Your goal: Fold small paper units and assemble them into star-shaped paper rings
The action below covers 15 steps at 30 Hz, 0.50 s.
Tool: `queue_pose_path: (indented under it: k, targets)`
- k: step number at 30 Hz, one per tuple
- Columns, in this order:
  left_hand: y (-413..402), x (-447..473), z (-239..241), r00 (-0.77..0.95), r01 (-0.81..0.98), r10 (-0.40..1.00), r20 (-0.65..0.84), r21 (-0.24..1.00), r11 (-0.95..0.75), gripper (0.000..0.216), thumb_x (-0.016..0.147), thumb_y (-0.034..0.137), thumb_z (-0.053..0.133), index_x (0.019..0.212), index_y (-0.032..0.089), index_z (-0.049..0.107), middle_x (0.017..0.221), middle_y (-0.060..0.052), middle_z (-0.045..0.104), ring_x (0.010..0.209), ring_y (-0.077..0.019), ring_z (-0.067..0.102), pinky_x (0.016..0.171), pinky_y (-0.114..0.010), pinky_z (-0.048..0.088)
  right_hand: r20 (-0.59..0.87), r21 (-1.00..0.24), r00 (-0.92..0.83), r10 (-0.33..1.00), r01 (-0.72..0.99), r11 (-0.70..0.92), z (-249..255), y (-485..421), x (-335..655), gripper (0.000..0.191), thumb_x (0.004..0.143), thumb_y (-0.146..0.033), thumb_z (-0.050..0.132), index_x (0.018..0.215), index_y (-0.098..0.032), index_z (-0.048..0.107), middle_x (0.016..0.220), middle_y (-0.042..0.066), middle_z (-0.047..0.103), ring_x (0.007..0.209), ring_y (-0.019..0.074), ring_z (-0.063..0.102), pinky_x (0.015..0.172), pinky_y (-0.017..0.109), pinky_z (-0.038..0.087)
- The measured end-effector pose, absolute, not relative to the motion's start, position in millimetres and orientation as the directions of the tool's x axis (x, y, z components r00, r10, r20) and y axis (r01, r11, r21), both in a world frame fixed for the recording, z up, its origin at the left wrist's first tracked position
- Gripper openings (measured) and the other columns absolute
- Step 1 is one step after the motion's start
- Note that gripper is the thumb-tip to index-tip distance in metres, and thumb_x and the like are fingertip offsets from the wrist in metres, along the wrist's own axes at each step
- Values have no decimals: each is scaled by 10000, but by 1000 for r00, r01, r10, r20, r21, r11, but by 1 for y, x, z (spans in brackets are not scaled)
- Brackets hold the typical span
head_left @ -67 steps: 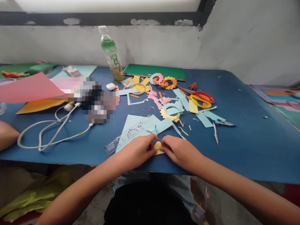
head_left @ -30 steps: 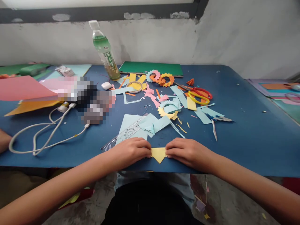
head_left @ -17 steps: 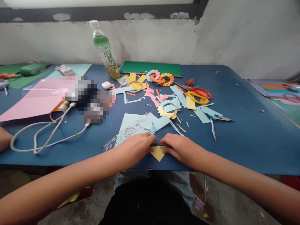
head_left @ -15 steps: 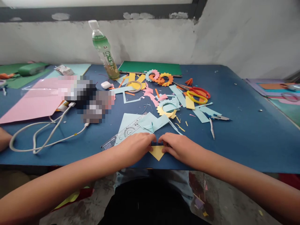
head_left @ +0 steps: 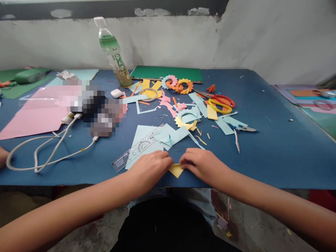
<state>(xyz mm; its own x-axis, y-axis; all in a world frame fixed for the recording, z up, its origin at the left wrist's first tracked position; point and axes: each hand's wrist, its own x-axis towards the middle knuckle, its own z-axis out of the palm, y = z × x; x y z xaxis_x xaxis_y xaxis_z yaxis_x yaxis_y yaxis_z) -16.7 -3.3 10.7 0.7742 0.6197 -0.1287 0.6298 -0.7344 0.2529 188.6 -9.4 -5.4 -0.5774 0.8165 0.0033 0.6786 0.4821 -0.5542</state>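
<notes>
Close to the table's front edge, a small folded piece of yellow paper (head_left: 176,171) points its corner toward me. My left hand (head_left: 154,167) pinches its left end, and my right hand (head_left: 198,163) pinches the right end. The fingers cover both ends of the paper. Just beyond my left hand, a clear ruler (head_left: 139,148) lies across light blue paper (head_left: 144,132). Farther back rests a ring of folded yellow and light blue paper (head_left: 181,122).
Scissors with red and yellow handles (head_left: 220,105) and a drawing compass (head_left: 237,136) lie to the right among paper scraps. A drink bottle (head_left: 115,57) stands at the back left. White cables (head_left: 39,154) loop on the left. Another person's hand (head_left: 3,156) shows at the left edge.
My fingers have closed down along the yellow paper's top edge, and less of it shows. The view has shifted slightly; the other things on the table lie as before.
</notes>
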Motion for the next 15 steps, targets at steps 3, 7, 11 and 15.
queue_pose_path:
  k: [3, 7, 11, 15]
  targets:
    - [-16, -22, 5, 851, 523, 525, 20, 74, -849, 212, 886, 87, 387, 973, 130, 576, 853, -66, 587, 731, -186, 544, 598, -281, 434, 223, -401, -644, 732, 624, 671, -16, -24, 193, 160, 852, -71, 497, 835, -149, 635, 753, 47, 574, 722, 172, 523, 650, 274, 432]
    - [-25, -27, 3, 869, 494, 493, 45, -25, -869, 229, 904, 95, 380, 1044, 90, 562, 796, -65, 571, 701, -187, 536, 600, -301, 462, 266, -264, -714, 647, 592, 762, -19, -38, 200, 245, 888, -57, 383, 945, -96, 617, 785, 88, 573, 711, 198, 503, 655, 325, 468]
    - [-29, -29, 5, 836, 549, 549, 1, 31, -835, 277, 874, 73, 411, 1111, 115, 548, 827, -65, 573, 712, -182, 551, 660, -306, 479, 236, -355, -712, 662, 571, 740, -18, -41, 206, 270, 905, -84, 363, 1044, -96, 594, 858, 101, 598, 773, 199, 538, 696, 320, 487]
    - [-24, -22, 9, 773, 634, 632, -53, 94, -768, 217, 901, 169, 418, 995, 170, 614, 755, -37, 567, 656, -179, 544, 615, -298, 443, 214, -469, -636, 741, 599, 649, -17, -31, 204, 206, 912, -159, 437, 985, -146, 628, 809, 64, 614, 749, 179, 573, 675, 292, 475]
